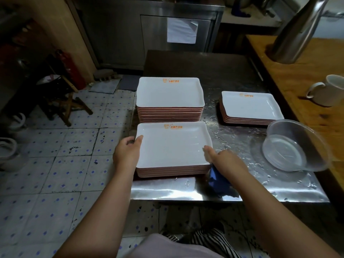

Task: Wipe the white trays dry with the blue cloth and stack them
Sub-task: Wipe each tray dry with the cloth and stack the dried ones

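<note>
Trays (173, 144) in three stacks, one blue cloth (216, 178), two hands (226, 160).

The shiny metal surface (229, 190) is wet with drops. Three stacks of white trays are set on it: a tall stack (169, 94) at the far left edge, a low stack (173, 146) at the near left edge, and a short stack (250, 107) toward the right edge. A clear bowl (294, 148) is tilted at the right edge. A blue cloth (216, 178) is seen near the front edge.

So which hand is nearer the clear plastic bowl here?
The right hand. It grips the blue cloth at the near tray stack's right edge, on the side facing the clear bowl. The left hand holds the stack's far left edge.
</note>
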